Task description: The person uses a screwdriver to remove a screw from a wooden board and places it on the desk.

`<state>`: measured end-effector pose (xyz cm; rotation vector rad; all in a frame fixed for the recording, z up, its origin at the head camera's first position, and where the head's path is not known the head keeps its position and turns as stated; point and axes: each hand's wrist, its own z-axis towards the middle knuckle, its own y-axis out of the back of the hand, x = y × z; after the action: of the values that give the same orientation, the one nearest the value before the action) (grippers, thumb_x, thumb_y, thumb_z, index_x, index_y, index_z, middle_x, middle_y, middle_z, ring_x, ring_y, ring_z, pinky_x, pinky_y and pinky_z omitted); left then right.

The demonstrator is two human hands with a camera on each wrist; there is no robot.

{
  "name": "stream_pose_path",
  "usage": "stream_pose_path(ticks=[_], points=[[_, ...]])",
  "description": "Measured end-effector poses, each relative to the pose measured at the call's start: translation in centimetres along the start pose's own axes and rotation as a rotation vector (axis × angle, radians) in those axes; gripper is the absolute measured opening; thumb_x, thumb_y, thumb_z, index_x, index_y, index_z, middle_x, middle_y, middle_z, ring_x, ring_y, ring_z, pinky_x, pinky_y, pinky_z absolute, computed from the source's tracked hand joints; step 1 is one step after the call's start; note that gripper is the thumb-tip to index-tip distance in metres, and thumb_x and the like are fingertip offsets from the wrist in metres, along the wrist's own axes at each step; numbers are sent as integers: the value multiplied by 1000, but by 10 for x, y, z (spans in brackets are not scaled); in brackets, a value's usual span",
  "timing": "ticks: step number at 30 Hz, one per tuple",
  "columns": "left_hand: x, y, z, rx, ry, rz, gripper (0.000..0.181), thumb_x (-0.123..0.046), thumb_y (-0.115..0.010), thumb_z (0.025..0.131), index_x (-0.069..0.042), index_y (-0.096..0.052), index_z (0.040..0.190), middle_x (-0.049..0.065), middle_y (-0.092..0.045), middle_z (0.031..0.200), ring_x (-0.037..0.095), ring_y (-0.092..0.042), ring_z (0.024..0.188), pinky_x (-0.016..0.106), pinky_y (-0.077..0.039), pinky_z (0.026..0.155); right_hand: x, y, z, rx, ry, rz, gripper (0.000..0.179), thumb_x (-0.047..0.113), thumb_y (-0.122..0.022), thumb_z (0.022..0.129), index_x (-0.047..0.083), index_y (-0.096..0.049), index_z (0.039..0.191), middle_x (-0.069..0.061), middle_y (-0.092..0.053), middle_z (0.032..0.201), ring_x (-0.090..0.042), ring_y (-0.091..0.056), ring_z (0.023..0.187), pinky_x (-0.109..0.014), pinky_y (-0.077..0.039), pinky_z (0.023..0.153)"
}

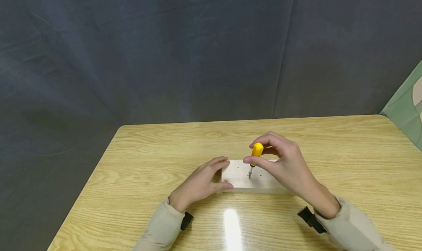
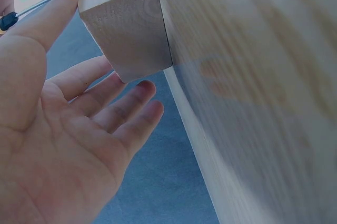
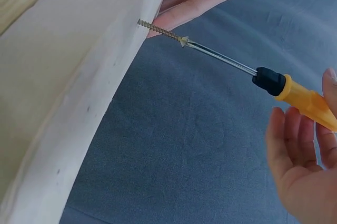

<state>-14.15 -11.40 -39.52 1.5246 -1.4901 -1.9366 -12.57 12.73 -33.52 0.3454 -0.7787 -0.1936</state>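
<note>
A pale wooden block (image 1: 235, 178) lies lengthwise on the table, with a few small holes in its top face. My left hand (image 1: 202, 182) holds its left end, thumb on the near edge and fingers on the far edge. My right hand (image 1: 287, 163) pinches the yellow handle of a screwdriver (image 1: 257, 149) between thumb and fingers, above the block. In the right wrist view, the screwdriver's tip meets the head of a brass-coloured screw (image 3: 160, 30). Most of the screw's thread stands out of the block, its point in the wood.
The wood-grain table (image 1: 145, 163) extends around the block on all sides. A dark cloth (image 1: 197, 60) hangs behind its far edge, and a green patterned panel (image 1: 403, 102) stands at the far right. Black straps (image 1: 186, 221) circle both wrists.
</note>
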Motion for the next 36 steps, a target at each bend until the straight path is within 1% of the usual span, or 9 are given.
stream_pose_path(ticks=[3,6,13,17,21,28,32,36], points=[[0,0,0,1,-1,4,76,-52,-67,89,-13,-45,150,0,-37,159,21,-38,146,41,-36,119,0,0,0,-10,13,8,40,-7,-89,61,9,-72,94,-3,-68,89,-2,-62,79,-14,-58,75],[1,-1,0,3,2,3,76,-53,-67,89,-13,-45,150,0,-37,159,21,-38,146,41,-37,119,0,-1,0,-16,18,11,43,-9,-88,61,7,-73,98,-3,-68,87,-1,-64,79,-15,-58,75],[1,0,0,4,9,-5,77,-53,-67,88,-14,-45,150,0,-36,160,20,-37,147,41,-36,119,2,0,0,-14,-1,3,40,-14,-83,67,5,-72,100,-6,-72,87,0,-68,78,-16,-59,75],[1,-1,0,1,7,-5,77,-53,-67,88,-14,-45,150,0,-37,159,20,-37,146,41,-37,119,2,1,0,-7,-9,-11,38,-13,-82,70,5,-72,102,-4,-72,90,-1,-68,79,-16,-59,76],[1,-1,0,0,3,-3,77,-54,-67,88,-13,-45,150,0,-37,159,20,-37,146,41,-37,119,1,0,0,-16,-19,-28,34,-11,-81,73,4,-70,102,-2,-70,90,-2,-65,80,-14,-58,78],[1,-1,0,-1,11,-6,77,-54,-67,88,-14,-45,150,-1,-37,159,20,-37,147,41,-36,119,0,1,0,-26,-28,-46,33,-9,-82,73,6,-69,99,1,-66,86,-4,-60,77,-12,-56,76],[1,-1,0,-2,13,-5,76,-53,-67,88,-14,-45,150,0,-37,159,20,-37,146,41,-36,119,1,1,0,-17,-27,-50,35,-9,-82,73,7,-70,102,0,-68,87,-3,-62,78,-13,-57,76],[2,-1,0,0,14,-7,76,-54,-67,88,-14,-45,150,0,-37,159,20,-38,146,41,-37,119,1,2,-1,-22,-25,-40,42,-10,-83,70,5,-70,107,-2,-72,88,-1,-66,79,-14,-57,77]])
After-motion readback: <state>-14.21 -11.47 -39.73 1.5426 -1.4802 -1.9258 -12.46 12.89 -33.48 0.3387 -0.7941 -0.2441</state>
